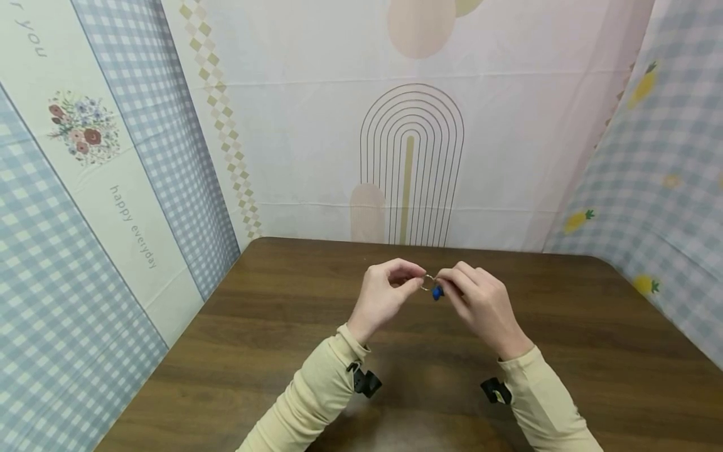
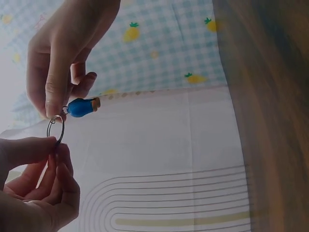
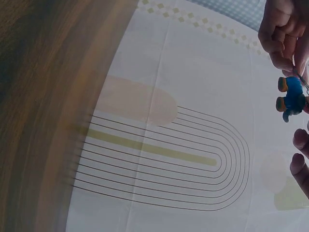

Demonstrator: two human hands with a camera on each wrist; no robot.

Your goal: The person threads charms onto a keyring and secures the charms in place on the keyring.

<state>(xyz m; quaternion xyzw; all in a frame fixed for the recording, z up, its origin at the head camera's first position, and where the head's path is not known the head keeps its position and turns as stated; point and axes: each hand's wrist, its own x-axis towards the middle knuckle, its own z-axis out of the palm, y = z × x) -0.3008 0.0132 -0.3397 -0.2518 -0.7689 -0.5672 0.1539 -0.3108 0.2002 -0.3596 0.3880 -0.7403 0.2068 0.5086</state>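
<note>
Keyring point(image 2: 55, 130) with a small blue charm point(image 2: 82, 107) is held in the air above the wooden table point(image 1: 565, 351), between both hands. Left hand point(image 1: 384, 295) pinches the ring's edge with curled fingers, apparently steadying it; right hand point(image 1: 480, 301) pinches the link joining charm and ring. Patterned cloth backdrops point(image 1: 339, 138) enclose the table.
</note>
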